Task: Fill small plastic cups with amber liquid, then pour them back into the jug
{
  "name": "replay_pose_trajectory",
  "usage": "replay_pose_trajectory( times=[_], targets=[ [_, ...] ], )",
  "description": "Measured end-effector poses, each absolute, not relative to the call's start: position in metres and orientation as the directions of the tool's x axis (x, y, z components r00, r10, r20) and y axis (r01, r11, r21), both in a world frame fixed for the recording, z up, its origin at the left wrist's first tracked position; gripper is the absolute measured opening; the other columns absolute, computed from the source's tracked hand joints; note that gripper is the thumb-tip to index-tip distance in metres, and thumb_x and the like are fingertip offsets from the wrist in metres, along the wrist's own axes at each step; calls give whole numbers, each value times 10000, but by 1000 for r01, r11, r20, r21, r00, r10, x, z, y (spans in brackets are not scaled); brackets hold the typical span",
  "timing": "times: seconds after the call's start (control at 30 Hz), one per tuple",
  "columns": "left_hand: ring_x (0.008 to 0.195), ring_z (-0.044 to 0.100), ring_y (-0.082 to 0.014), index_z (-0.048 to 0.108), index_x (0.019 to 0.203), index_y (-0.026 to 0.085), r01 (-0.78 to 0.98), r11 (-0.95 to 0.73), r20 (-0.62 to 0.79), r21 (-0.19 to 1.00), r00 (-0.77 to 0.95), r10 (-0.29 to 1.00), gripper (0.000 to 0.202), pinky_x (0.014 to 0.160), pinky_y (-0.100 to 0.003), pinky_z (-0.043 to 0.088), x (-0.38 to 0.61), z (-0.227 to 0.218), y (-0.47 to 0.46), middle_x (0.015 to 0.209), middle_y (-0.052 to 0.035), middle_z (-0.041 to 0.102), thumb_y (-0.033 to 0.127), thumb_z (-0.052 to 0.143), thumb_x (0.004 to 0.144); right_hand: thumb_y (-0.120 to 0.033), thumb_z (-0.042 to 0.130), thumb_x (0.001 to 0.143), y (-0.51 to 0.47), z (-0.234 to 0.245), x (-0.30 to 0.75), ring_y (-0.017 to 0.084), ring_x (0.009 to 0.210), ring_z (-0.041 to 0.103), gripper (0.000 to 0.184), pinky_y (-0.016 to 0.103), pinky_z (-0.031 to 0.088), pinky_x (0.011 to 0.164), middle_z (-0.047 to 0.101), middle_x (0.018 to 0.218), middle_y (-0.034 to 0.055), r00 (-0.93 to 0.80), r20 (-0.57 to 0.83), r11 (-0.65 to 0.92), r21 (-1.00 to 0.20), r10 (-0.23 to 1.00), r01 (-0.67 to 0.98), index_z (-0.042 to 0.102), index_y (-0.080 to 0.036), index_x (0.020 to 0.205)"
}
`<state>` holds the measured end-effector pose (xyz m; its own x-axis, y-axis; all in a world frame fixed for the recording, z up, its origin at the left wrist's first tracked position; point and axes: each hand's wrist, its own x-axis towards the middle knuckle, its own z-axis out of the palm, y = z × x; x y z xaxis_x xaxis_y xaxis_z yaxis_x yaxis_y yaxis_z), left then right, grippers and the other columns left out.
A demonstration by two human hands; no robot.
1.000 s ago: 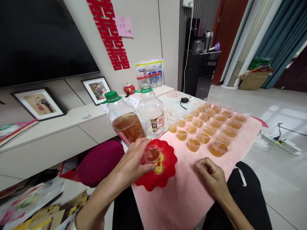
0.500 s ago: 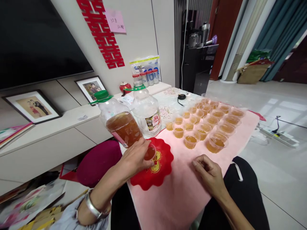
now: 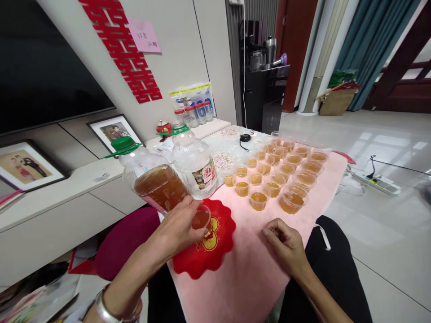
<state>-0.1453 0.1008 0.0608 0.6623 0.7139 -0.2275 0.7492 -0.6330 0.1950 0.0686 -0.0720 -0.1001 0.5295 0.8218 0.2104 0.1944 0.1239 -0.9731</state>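
My left hand [image 3: 177, 226] is closed round a small clear plastic cup [image 3: 201, 218] of amber liquid, held just over a red scalloped plate [image 3: 205, 251] on a pink cloth [image 3: 249, 273]. My right hand [image 3: 284, 244] rests on the cloth with its fingers curled and nothing visible in it. Behind the left hand stand two big clear bottles with green caps: one [image 3: 153, 181] partly full of amber liquid, the other [image 3: 195, 163] nearly empty. Several small cups of amber liquid [image 3: 276, 175] sit in rows further along the cloth.
A low white cabinet [image 3: 67, 197] with framed photos [image 3: 114, 130] runs along the left wall under a dark screen. A maroon cushion [image 3: 124, 237] lies beside my knee. Jars and a bag [image 3: 193, 105] stand at the cabinet's end. A power strip [image 3: 377, 181] lies on the tiled floor.
The view has swung to the right, so everything sits further left in the frame. My left hand has lowered the cup slightly toward the red plate; the right hand has stayed on the cloth.
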Motion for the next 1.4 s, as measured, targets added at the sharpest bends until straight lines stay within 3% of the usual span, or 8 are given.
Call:
replay_pose_trajectory(
  times=[0.2, 0.53, 0.7, 0.87, 0.97, 1.23, 1.4],
  targets=[
    [1118, 636, -315, 573, 1383, 120, 721, -646, -214, 250, 692, 690, 638, 1018, -495, 531, -127, 75, 89, 1204, -137, 595, 352, 599, 789, -510, 679, 986, -74, -104, 69, 90, 490, 377, 372, 240, 283, 465, 446, 584, -54, 542, 243, 175, -969, 805, 175, 611, -204, 787],
    [1311, 588, -317, 533, 1451, 147, 604, -725, -192, 331, 796, 575, 682, 1134, -479, 497, -78, 72, 63, 1379, -145, 588, 328, 634, 801, -415, 637, 1047, -83, -110, 66, 70, 548, 499, 309, 200, 414, 510, 580, 718, -48, 619, 483, 325, -876, 620, 357, 615, -170, 861],
    [1267, 599, -312, 579, 1375, 149, 539, -762, -165, 359, 840, 516, 588, 1108, -482, 510, -54, 68, 52, 1322, -137, 605, 302, 630, 809, -363, 624, 1055, -89, -112, 73, 110, 705, 610, 243, 250, 514, 645, 632, 807, -19, 600, 588, 315, -804, 542, 503, 642, -173, 906],
    [1221, 598, -288, 631, 1184, 193, 485, -792, -136, 372, 872, 470, 382, 1073, -460, 520, -31, 57, 43, 1263, -107, 615, 258, 631, 808, -318, 603, 1064, -92, -110, 84, 128, 788, 624, 205, 277, 521, 711, 640, 876, -5, 600, 640, 247, -755, 480, 608, 639, -170, 927],
    [1202, 594, -277, 628, 1162, 180, 464, -805, -127, 371, 884, 450, 362, 1075, -446, 515, -19, 51, 40, 1244, -104, 608, 230, 641, 804, -297, 613, 1052, -92, -109, 87, 136, 812, 613, 178, 290, 515, 739, 635, 879, -9, 570, 669, 220, -719, 477, 660, 638, -172, 927],
    [1201, 584, -303, 603, 1122, 164, 463, -818, -159, 342, 886, 435, 307, 1052, -467, 513, 3, 51, 33, 1251, -127, 612, 238, 642, 827, -274, 659, 1006, -91, -112, 89, 161, 869, 612, 94, 317, 520, 766, 639, 948, 11, 533, 707, 179, -665, 466, 725, 633, -185, 1016],
    [1145, 595, -275, 589, 1059, 181, 469, -820, -152, 329, 883, 444, 224, 1039, -441, 523, 9, 44, 30, 1197, -108, 609, 232, 623, 843, -290, 721, 971, -90, -118, 92, 194, 941, 619, 182, 352, 522, 819, 659, 1020, 37, 559, 704, 135, -666, 438, 734, 621, -221, 1107]
  ],
)
